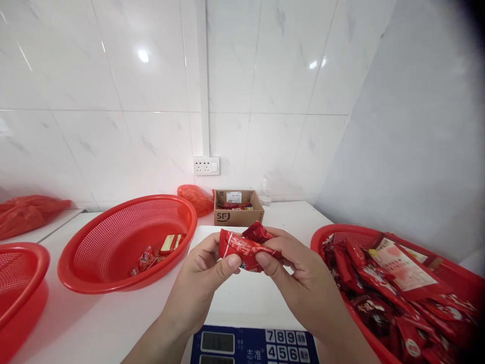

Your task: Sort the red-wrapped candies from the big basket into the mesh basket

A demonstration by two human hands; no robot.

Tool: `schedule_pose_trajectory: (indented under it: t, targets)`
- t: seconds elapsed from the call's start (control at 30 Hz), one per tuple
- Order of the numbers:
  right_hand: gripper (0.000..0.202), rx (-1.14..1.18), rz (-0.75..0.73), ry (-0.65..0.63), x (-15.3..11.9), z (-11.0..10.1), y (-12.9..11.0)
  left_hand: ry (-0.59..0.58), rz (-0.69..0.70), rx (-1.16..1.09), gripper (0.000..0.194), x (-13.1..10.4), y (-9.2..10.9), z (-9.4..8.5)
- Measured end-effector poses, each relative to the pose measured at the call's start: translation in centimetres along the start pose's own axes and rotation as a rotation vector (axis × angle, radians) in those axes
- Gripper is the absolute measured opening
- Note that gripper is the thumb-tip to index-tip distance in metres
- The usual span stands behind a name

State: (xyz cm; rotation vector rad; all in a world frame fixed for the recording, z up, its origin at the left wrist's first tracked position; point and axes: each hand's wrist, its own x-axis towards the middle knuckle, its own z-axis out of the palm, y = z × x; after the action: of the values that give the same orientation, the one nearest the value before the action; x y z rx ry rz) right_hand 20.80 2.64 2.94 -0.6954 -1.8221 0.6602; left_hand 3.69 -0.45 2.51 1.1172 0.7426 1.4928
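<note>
Hands, left (206, 270) and right (293, 265), pinch red packets (248, 248) between thumbs and fingers, nearly closed. We hold them above the scale (253, 346). Right basket (411, 303), full of packets, sits nearest our right hand; middle basket (129, 245) holds a few; cardboard box (238, 208) stands behind.

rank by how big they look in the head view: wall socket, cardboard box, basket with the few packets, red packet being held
1. basket
2. cardboard box and held red packet: too alike to rank, packet nearer the camera
3. wall socket
</note>
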Motion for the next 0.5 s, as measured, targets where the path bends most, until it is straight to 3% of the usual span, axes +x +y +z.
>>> schedule_pose_trajectory:
  t: [0.2,0.37,0.5]
  targets:
    - [0.014,-0.080,-0.052,0.013,0.0,0.1,-0.2,-0.024,0.039,-0.027,0.017,-0.2,0.0,0.1]
    - [0.027,-0.277,-0.299,0.223,-0.2,0.5,0.5,0.122,-0.005,-0.051,0.046,-0.3,0.1,0.3]
    - [0.030,-0.338,-0.425,0.276,-0.4,1.0,0.3,0.046,-0.007,-0.060,0.053,-0.4,-0.5,0.3]
